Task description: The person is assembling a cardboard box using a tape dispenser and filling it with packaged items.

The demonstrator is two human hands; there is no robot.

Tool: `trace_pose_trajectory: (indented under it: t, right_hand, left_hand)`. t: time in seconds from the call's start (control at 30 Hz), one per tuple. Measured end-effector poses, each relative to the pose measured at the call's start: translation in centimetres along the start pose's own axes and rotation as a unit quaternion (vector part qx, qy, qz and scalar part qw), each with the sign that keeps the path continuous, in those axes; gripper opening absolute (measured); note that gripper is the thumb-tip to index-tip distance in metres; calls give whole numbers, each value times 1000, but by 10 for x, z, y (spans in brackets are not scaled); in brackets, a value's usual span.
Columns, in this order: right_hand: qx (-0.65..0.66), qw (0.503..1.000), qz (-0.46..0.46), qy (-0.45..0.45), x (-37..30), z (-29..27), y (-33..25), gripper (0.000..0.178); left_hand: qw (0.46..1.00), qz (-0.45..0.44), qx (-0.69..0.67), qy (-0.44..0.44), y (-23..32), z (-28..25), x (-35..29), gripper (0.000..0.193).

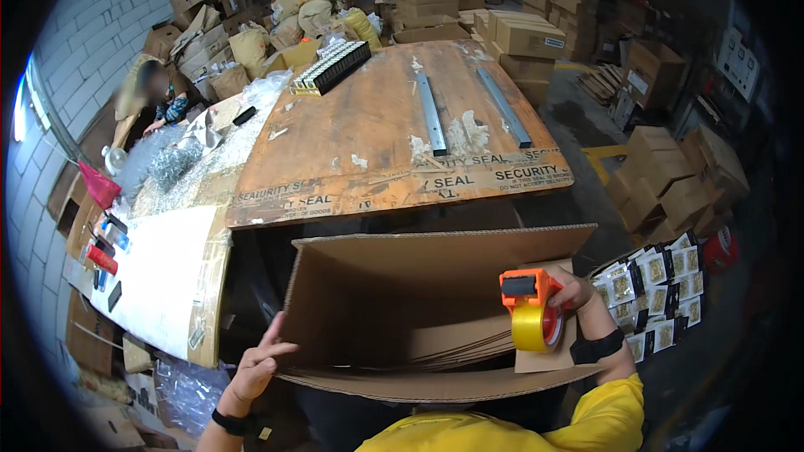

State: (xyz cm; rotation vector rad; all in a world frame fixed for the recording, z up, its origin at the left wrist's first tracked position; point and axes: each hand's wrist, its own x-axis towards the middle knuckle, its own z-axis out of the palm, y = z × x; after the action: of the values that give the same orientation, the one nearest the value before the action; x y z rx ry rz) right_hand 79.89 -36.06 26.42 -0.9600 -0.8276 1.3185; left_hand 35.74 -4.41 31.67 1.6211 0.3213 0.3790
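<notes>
A cardboard box point(402, 272), open toward me, lies just in front of my body, its brown inner walls showing. My right hand point(571, 288) is closed around an orange tape dispenser point(528, 280) at the box's right side. A roll of yellow tape point(529, 326) sits in the dispenser, in front of a cardboard flap point(548, 358). At the left edge of the box is my left hand point(258, 366), fingers stretched and spread. Its fingertips are at the cardboard; whether they press on it I cannot tell.
Beyond the box stands a wooden table point(335, 151) with two metal bars point(433, 113) and a tray of small items point(332, 67). A white-topped table point(159, 264) is at left, a person point(167, 105) behind it. Packaged goods point(657, 293) and cartons point(670, 172) are at right.
</notes>
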Motion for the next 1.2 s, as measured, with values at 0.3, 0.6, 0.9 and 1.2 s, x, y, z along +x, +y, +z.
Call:
trace_pose_trajectory:
  t: [0.3, 0.6, 0.9, 1.2]
  right_hand:
    - [42, 998, 8, 45, -18, 5, 11, 57]
    - [41, 997, 22, 61, -3, -3, 13, 59]
    - [-10, 972, -189, 139, -54, 10, -68, 72]
    - [-164, 917, -218, 293, -66, 40, -58, 65]
  left_hand:
    - [828, -143, 78, -536, -16, 1, 64, 86]
    - [735, -234, 318, -552, 28, 22, 85, 69]
    - [792, 111, 512, -314, 3, 23, 125, 52]
    - [838, 124, 526, -69, -47, 39, 102, 51]
